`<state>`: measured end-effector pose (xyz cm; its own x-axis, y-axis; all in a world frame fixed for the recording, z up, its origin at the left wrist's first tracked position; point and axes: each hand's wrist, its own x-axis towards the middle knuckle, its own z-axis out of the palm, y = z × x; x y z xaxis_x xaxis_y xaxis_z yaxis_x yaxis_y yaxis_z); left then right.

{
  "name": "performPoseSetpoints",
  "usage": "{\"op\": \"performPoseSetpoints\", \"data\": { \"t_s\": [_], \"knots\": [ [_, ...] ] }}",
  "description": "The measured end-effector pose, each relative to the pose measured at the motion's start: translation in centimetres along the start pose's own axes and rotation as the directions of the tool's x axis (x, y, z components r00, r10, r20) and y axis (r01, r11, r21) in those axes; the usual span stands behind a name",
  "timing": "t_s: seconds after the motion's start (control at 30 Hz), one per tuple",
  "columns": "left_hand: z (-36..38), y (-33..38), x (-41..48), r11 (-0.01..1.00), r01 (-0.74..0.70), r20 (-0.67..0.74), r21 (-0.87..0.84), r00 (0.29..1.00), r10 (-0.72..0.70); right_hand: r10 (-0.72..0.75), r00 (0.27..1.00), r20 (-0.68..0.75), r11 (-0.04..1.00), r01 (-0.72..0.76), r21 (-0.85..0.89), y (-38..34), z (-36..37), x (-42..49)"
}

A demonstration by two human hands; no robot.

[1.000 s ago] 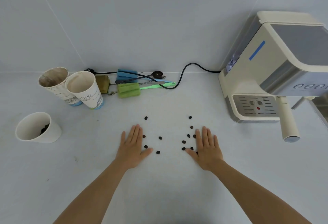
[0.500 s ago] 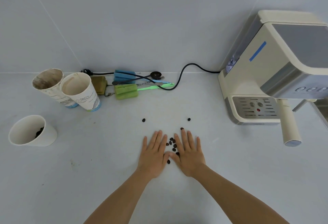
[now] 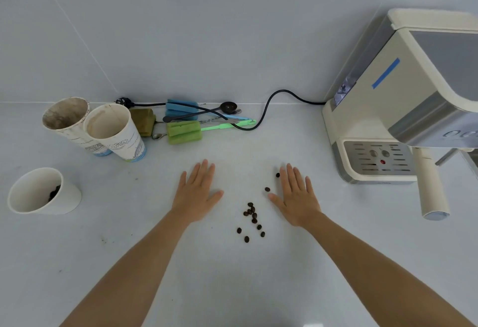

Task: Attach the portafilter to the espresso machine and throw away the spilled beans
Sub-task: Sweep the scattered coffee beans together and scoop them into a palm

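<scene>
The left hand [image 3: 195, 194] lies flat and empty, palm down, likely to rake. Between it and the right hand [image 3: 297, 198], equally flat and empty, sit small dark brown coffee beans [image 3: 252, 216]; two strays lie just beside the right fingers.

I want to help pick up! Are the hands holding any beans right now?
No, nothing is held. The left hand and right hand lie flat and open on the counter, beside the beans.
</scene>
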<state>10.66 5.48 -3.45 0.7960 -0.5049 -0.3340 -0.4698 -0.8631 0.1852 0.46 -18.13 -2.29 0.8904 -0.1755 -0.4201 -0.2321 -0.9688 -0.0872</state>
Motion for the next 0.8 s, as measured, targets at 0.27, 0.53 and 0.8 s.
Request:
{"op": "performPoseSetpoints", "data": {
  "t_s": [0.27,0.53,0.8],
  "knots": [
    [0.1,-0.7,1.0,0.998,-0.038,0.087,0.057,0.996,0.033,-0.045,0.998,0.051,0.999,0.046,-0.016,0.8,-0.2,2.1],
    [1.8,2.0,-0.5,0.971,-0.234,0.110,0.039,0.967,0.229,-0.179,0.982,0.055,0.984,0.180,-0.005,-0.3,0.6,0.5],
    [3.4,4.9,-3.0,0.933,-0.358,0.144,0.038,0.926,0.349,-0.300,0.951,0.080,0.951,0.304,-0.054,-1.7,2.4,-2.7]
  ]
}}
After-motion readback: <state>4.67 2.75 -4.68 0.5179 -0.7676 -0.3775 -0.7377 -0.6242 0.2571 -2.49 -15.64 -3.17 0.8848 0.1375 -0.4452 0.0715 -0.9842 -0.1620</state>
